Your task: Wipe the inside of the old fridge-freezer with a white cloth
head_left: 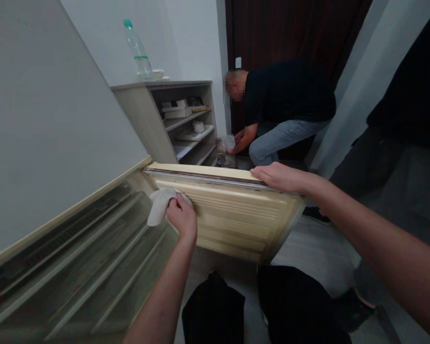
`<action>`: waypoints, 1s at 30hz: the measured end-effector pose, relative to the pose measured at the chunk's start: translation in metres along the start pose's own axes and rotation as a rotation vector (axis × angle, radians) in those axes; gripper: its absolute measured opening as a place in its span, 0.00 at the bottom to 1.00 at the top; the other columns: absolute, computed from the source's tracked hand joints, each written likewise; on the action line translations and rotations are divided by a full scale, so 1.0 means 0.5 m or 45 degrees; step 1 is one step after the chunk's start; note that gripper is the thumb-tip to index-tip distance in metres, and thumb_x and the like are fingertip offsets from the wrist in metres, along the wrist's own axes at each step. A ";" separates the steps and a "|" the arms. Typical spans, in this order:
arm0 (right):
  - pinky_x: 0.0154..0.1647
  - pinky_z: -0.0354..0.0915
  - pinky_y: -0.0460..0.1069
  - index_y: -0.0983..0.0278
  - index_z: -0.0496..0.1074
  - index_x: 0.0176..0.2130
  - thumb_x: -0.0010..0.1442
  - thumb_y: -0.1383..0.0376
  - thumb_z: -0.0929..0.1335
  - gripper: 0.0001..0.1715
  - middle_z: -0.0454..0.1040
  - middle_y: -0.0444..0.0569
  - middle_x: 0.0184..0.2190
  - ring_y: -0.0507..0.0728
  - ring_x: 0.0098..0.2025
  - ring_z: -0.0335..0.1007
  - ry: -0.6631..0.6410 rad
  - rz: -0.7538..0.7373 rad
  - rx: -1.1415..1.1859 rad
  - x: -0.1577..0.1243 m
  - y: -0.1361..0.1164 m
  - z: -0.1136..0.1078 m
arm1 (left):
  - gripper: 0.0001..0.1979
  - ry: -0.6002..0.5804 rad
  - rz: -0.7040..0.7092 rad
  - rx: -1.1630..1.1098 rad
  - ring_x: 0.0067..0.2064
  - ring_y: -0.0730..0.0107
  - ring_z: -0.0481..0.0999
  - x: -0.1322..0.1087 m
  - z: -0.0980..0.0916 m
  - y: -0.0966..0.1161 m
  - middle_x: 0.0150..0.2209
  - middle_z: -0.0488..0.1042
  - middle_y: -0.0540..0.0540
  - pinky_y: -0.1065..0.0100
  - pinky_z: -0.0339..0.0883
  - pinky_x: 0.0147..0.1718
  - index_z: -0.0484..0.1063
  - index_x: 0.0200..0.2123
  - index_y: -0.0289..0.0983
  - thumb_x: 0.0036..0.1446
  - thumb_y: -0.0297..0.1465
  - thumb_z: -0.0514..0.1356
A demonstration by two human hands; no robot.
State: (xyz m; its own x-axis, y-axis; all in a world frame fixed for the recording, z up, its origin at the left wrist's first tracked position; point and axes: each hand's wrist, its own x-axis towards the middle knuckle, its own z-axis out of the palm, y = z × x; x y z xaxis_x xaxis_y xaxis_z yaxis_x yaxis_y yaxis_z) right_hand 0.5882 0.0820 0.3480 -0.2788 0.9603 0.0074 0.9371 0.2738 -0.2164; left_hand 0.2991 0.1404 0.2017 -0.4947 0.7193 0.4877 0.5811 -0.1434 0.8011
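Your left hand (182,217) is closed in a fist around a white cloth (160,204), which bunches out to the left of your knuckles and presses against the near-left corner of the cream door (232,220), where its ribbed inner panel meets the hinge side. Your right hand (280,177) lies flat and open on the door's top edge, further right, fingers pointing left, gripping nothing. Further off, a grey shelf unit (146,110) carries a plastic bottle (138,50), and another person (283,110) crouches over a bag (225,143).
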 end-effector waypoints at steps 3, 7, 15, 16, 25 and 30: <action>0.39 0.60 0.50 0.61 0.76 0.42 0.75 0.57 0.53 0.27 0.80 0.51 0.38 0.58 0.35 0.72 0.003 -0.040 -0.055 -0.006 -0.006 0.001 | 0.18 -0.036 0.005 0.005 0.29 0.61 0.66 -0.022 -0.004 0.011 0.25 0.67 0.44 0.60 0.56 0.35 0.63 0.26 0.40 0.66 0.41 0.49; 0.37 0.59 0.50 0.61 0.76 0.41 0.75 0.60 0.55 0.25 0.80 0.50 0.37 0.57 0.33 0.71 0.011 -0.071 -0.090 -0.012 -0.016 -0.002 | 0.18 -0.088 0.025 -0.007 0.31 0.59 0.67 -0.063 -0.009 0.033 0.26 0.68 0.43 0.58 0.58 0.37 0.65 0.25 0.40 0.66 0.41 0.49; 0.41 0.58 0.50 0.62 0.77 0.44 0.75 0.59 0.55 0.24 0.80 0.51 0.41 0.59 0.38 0.73 0.069 -0.091 -0.167 -0.007 -0.008 0.007 | 0.20 -0.222 0.034 -0.108 0.41 0.52 0.73 -0.183 -0.002 0.096 0.33 0.73 0.36 0.55 0.66 0.48 0.74 0.30 0.37 0.66 0.41 0.50; 0.41 0.58 0.50 0.62 0.77 0.44 0.75 0.59 0.56 0.24 0.80 0.51 0.42 0.59 0.38 0.73 0.069 -0.098 -0.177 -0.007 -0.007 0.008 | 0.19 -0.246 0.041 -0.137 0.43 0.51 0.73 -0.200 -0.002 0.103 0.35 0.74 0.35 0.54 0.66 0.50 0.75 0.32 0.37 0.67 0.41 0.51; 0.41 0.57 0.49 0.62 0.76 0.48 0.76 0.59 0.54 0.25 0.80 0.52 0.46 0.61 0.42 0.75 0.052 -0.062 -0.200 -0.008 -0.006 0.009 | 0.19 -0.458 0.157 -0.366 0.55 0.46 0.73 -0.348 0.013 0.153 0.46 0.76 0.28 0.48 0.63 0.60 0.82 0.42 0.35 0.68 0.38 0.54; 0.41 0.57 0.49 0.62 0.75 0.49 0.76 0.59 0.55 0.24 0.80 0.53 0.47 0.60 0.42 0.75 0.004 -0.079 -0.245 -0.006 -0.006 0.003 | 0.14 -0.416 0.361 -0.427 0.47 0.50 0.79 -0.415 0.034 0.164 0.41 0.80 0.34 0.51 0.70 0.52 0.83 0.41 0.38 0.67 0.32 0.56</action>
State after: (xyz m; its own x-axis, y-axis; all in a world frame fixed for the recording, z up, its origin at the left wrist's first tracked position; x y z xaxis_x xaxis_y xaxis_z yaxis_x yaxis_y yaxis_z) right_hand 0.5861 0.0781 0.3470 -0.3371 0.9413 0.0180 0.9410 0.3375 -0.0246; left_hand 0.4604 -0.0093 0.1604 -0.0911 0.7872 0.6099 0.3982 -0.5326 0.7468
